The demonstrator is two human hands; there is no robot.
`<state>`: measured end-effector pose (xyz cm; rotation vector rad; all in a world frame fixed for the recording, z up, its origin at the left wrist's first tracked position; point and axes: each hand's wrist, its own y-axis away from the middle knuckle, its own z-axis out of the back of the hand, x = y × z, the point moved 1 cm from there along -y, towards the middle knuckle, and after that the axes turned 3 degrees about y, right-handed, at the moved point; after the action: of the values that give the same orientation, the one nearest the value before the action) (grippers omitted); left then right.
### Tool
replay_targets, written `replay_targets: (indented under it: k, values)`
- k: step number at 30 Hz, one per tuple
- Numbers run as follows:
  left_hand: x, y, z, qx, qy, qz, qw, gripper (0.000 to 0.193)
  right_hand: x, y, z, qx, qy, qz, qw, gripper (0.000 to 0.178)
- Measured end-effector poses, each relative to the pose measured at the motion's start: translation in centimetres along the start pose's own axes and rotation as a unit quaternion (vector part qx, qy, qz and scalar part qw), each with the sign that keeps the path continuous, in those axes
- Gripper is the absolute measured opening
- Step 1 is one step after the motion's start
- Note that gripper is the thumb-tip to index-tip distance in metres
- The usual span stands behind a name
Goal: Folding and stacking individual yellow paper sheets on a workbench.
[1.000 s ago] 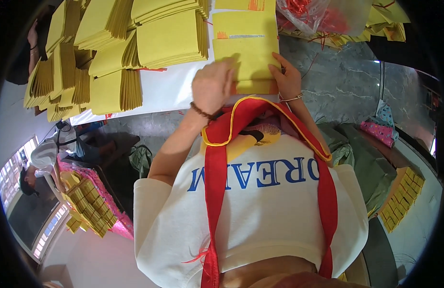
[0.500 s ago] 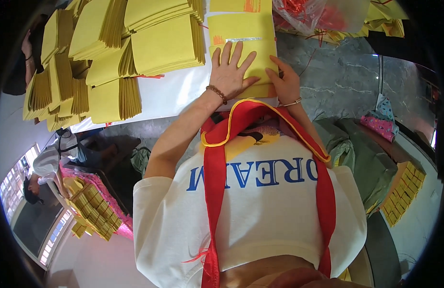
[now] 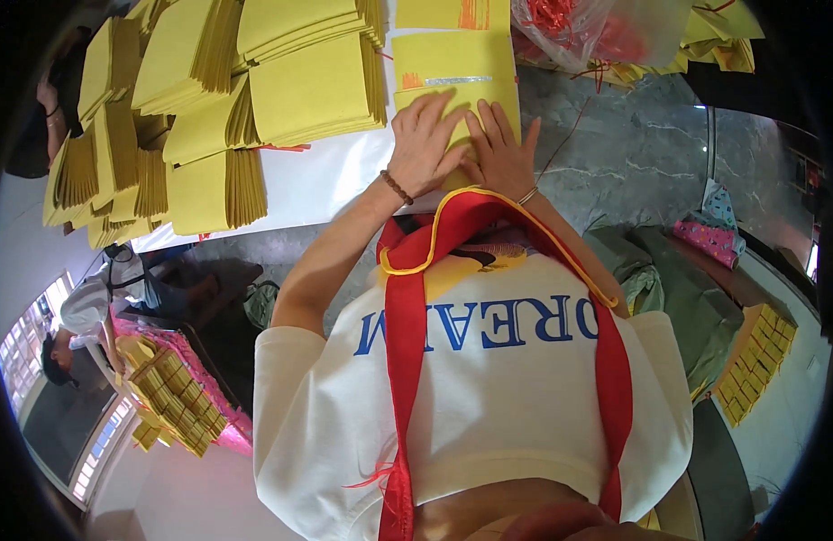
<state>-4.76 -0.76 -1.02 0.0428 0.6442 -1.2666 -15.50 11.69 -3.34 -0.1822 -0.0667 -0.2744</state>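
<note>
Yellow paper (image 3: 489,93) with orange marks and a silvery strip lies at the right end of the white table (image 3: 319,171). My left hand (image 3: 422,149) rests palm down on its near part, fingers stretched forward and slightly bent. Beside it, my right hand (image 3: 504,155) lies on the same paper near the table's right edge, fingers extended, thumb close to the left hand. Neither hand grips anything that I can see; the near end of the paper is partly hidden beneath them. Farther up the table is another yellow sheet (image 3: 434,13).
Stacks of folded yellow paper (image 3: 308,90) crowd the table's left side. A clear plastic bag (image 3: 561,32) with red string stands beyond the right edge. Green covered bundles (image 3: 687,298) sit at my right. At far left, another person (image 3: 87,302) is beside yellow bundles (image 3: 173,388).
My right hand has moved left from the paper's right edge and now lies flat on it. My left hand has drawn slightly nearer, its fingers less spread.
</note>
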Motion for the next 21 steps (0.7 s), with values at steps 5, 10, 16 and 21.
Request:
replay_targets:
  k: [5,10,16,21]
  values:
    - [-1.6,1.1,1.4,0.066,-0.012,-0.052,0.996,0.06,0.0,0.0,-0.1,0.011,-0.026,-0.004,1.0,0.06]
    - [-1.8,1.3,1.4,0.111,-0.098,-0.073,0.986,0.073,-3.0,-0.6,0.0,0.054,-0.326,-0.001,0.944,0.06]
    - [-2.6,0.6,-0.7,0.078,-0.196,-0.099,0.972,0.052,-3.9,-2.5,-0.3,0.022,-0.131,-0.039,0.99,0.054]
    - [-3.0,0.1,-1.9,0.002,-0.248,-0.078,0.966,0.046,-5.9,-2.9,-1.3,-0.036,-0.337,0.022,0.94,0.046]
